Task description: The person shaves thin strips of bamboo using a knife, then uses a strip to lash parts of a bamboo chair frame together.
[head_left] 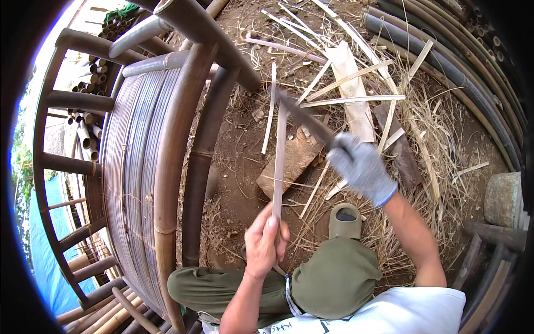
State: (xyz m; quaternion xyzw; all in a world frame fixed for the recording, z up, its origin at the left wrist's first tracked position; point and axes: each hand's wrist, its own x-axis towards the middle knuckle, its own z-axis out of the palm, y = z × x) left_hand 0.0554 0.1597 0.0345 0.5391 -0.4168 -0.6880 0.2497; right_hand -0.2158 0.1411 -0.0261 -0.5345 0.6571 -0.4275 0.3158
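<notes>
My bare left hand (261, 246) is closed round the lower end of a long, flat bamboo strip (280, 156), which points up and away from me. My right hand (360, 168), in a grey knit glove, grips a dark-bladed machete (307, 121). The far end of its blade meets or crosses the strip's top end; whether it has entered the bamboo I cannot tell. Behind the strip, a rough wooden block (295, 158) lies on the ground. Another thin bamboo strip (270, 108) lies just left of the blade.
A bamboo bench (130, 145) with a slatted seat stands close on my left. Split strips and shavings (439, 150) litter the dirt around a wide pale split bamboo piece (351, 83). Bamboo poles (445, 50) are stacked at far right. A stone block (502, 199) stands at right.
</notes>
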